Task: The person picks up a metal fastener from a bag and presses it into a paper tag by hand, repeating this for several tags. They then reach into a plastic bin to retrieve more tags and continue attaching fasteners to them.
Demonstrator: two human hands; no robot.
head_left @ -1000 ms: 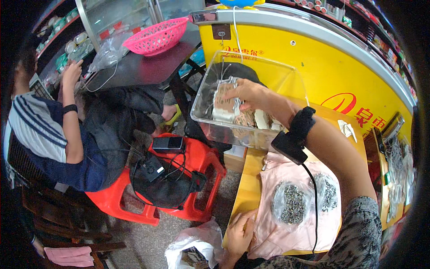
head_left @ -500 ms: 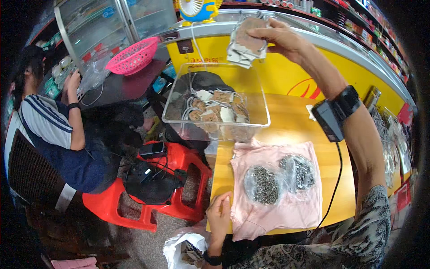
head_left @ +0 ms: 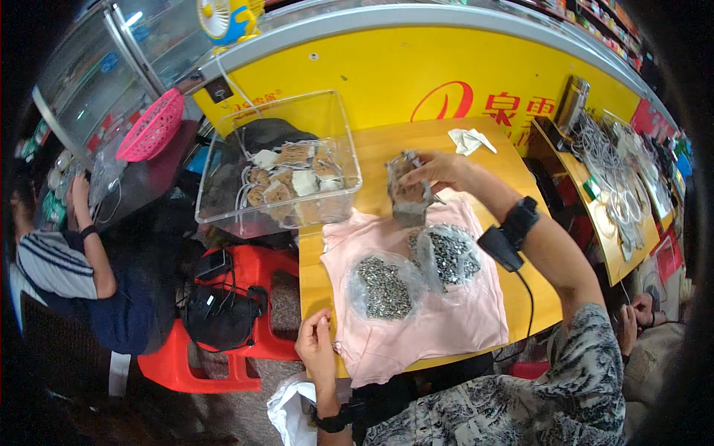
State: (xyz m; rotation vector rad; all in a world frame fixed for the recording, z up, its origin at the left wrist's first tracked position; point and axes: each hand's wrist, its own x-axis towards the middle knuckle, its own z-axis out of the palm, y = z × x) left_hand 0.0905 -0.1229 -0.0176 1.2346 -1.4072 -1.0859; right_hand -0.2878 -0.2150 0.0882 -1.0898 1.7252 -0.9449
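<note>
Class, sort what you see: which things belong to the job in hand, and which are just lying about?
Seemingly part of the job:
card bundle, held in the right hand
clear bin of similar cards
two bags of small shiny pieces
pink garment under the bags

Seemingly just lying about:
pink basket
fan
metal flask
black bag on the red stool

I get brown-grey card stack (head_left: 409,197) blurred, partly hid by bare R hand (head_left: 444,171); blue-yellow plastic fan (head_left: 236,24) cut off @ top, white plastic bag (head_left: 288,410) @ btm.
</note>
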